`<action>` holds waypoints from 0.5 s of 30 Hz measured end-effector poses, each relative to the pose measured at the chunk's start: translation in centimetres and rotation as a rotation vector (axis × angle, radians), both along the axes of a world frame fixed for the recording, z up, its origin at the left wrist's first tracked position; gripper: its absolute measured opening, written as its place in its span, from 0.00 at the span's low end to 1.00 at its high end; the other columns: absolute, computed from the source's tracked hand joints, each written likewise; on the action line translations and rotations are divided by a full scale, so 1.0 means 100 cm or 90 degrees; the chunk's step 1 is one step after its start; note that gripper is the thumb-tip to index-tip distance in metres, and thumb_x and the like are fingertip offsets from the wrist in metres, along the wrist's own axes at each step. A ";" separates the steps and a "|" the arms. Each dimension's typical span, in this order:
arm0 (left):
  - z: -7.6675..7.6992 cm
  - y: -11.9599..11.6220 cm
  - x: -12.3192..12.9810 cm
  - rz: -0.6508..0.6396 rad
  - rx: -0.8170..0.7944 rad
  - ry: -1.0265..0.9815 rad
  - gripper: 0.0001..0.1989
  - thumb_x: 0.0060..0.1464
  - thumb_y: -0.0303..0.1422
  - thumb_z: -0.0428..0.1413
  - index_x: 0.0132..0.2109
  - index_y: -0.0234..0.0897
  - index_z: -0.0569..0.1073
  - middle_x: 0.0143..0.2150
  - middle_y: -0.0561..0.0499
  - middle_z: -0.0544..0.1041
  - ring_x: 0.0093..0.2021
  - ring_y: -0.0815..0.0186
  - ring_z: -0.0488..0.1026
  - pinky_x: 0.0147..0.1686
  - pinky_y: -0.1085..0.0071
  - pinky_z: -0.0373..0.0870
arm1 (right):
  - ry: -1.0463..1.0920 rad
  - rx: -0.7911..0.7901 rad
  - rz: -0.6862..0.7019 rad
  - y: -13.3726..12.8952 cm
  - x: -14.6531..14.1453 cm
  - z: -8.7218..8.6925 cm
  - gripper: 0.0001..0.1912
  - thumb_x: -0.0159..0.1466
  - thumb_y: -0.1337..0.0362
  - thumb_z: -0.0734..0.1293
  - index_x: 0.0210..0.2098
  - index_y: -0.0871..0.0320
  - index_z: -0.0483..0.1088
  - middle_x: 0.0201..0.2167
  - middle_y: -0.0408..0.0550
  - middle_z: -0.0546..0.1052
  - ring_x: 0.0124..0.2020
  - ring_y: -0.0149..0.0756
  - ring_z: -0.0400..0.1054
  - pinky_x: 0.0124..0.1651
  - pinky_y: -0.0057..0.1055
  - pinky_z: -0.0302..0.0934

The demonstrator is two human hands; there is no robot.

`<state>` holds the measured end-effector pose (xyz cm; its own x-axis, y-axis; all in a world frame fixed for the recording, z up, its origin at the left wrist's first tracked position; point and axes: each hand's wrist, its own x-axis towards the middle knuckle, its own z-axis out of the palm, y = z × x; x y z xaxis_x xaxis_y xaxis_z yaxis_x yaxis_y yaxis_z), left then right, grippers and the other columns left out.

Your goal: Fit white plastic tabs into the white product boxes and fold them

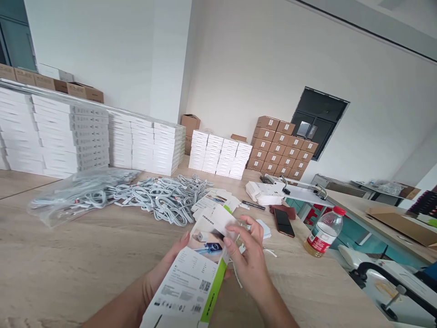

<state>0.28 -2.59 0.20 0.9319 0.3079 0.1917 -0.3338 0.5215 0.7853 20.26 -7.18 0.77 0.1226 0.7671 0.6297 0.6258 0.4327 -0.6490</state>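
A printed white and green cardboard packaging box (193, 273) is held up in front of me, tilted, its printed face toward me. My left hand (167, 257) grips it along the left edge, with most fingers hidden behind it. My right hand (251, 255) is at the upper right edge, thumb and fingers closed on the cardboard near the top flap. Just beyond lie more printed cartons (213, 199) in a flat pile. A heap of grey-white charging cables (164, 196) spreads to their left, partly beside a clear plastic bag (82, 193) of cables.
Stacks of white boxes (143, 146) line the back of the table (85, 264). Brown cartons (273, 146) are piled by the wall. To the right are a phone (284, 222), a black pen (253, 205) and a bottle with a red cap (324, 232) near the table edge.
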 end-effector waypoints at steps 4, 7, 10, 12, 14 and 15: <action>-0.007 -0.009 0.002 0.010 -0.108 0.037 0.43 0.46 0.62 0.54 0.59 0.33 0.71 0.48 0.38 0.80 0.43 0.50 0.77 0.47 0.58 0.66 | 0.118 -0.056 0.078 0.000 -0.003 0.001 0.12 0.62 0.50 0.68 0.37 0.51 0.72 0.59 0.50 0.62 0.63 0.49 0.53 0.60 0.47 0.53; -0.005 -0.012 0.001 0.093 -0.147 0.095 0.35 0.48 0.55 0.57 0.51 0.29 0.77 0.45 0.38 0.81 0.41 0.52 0.78 0.43 0.61 0.69 | 0.295 -0.058 0.122 0.004 0.000 0.004 0.15 0.60 0.48 0.69 0.32 0.53 0.70 0.58 0.49 0.65 0.59 0.46 0.59 0.57 0.41 0.57; 0.007 -0.012 -0.001 0.172 -0.194 0.136 0.27 0.53 0.49 0.57 0.46 0.28 0.79 0.41 0.38 0.82 0.43 0.51 0.78 0.45 0.61 0.70 | 0.393 -0.110 0.153 0.006 0.004 0.005 0.21 0.58 0.44 0.70 0.43 0.51 0.72 0.52 0.48 0.72 0.49 0.42 0.67 0.43 0.32 0.63; 0.015 -0.010 -0.002 0.222 -0.175 0.153 0.24 0.54 0.46 0.58 0.46 0.29 0.79 0.40 0.39 0.83 0.42 0.52 0.79 0.46 0.60 0.71 | 0.373 -0.222 0.226 0.006 0.005 0.004 0.24 0.61 0.40 0.66 0.44 0.53 0.74 0.41 0.49 0.77 0.37 0.38 0.69 0.31 0.29 0.61; 0.019 -0.007 -0.002 0.306 -0.097 0.184 0.22 0.54 0.43 0.60 0.48 0.30 0.79 0.40 0.40 0.83 0.40 0.52 0.79 0.45 0.60 0.72 | 0.325 -0.315 0.303 0.005 0.004 0.001 0.26 0.63 0.40 0.63 0.38 0.56 0.76 0.31 0.47 0.78 0.27 0.34 0.67 0.27 0.28 0.57; 0.019 -0.006 -0.002 0.365 -0.032 0.210 0.21 0.53 0.43 0.61 0.48 0.31 0.79 0.39 0.41 0.83 0.40 0.52 0.79 0.43 0.61 0.72 | 0.314 -0.328 0.329 0.005 0.003 0.000 0.25 0.63 0.41 0.63 0.36 0.57 0.77 0.28 0.45 0.77 0.26 0.33 0.66 0.27 0.28 0.58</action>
<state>0.10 -3.14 2.08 0.6251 0.7736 -0.1036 -0.3154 0.3717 0.8731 20.51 -6.65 0.79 -0.1517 0.9759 0.1568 0.0300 0.1631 -0.9862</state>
